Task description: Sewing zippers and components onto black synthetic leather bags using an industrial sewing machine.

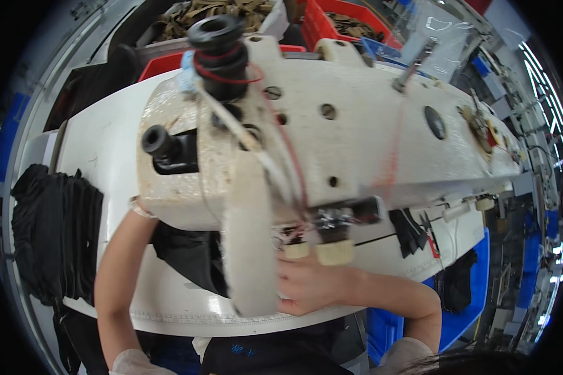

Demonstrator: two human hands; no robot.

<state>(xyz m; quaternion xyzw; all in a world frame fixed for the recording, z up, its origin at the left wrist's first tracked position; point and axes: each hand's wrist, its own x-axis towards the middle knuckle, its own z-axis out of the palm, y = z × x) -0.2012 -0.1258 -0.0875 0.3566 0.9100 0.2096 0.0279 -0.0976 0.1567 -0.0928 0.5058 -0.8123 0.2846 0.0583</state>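
Note:
A white sewing machine [363, 137] fills the middle of the view, with red thread running over its head. Black cloth [191, 256] lies on the white table under the machine, partly covered by a pale flat bar [250, 237]. My left forearm reaches up at the cloth's left; my left hand, past the banded wrist, is hidden behind the machine head. Below the needle area is my right hand [309, 284], its fingers curled toward the cloth. Its fingertips pass behind the pale bar, so what they hold is hidden.
A stack of folded black pieces [59, 234] lies at the table's left edge. On the right are small scissors [430, 236], black strips [408, 232] and a blue bin [478, 281] with black cloth. Red crates [316, 25] stand behind the machine.

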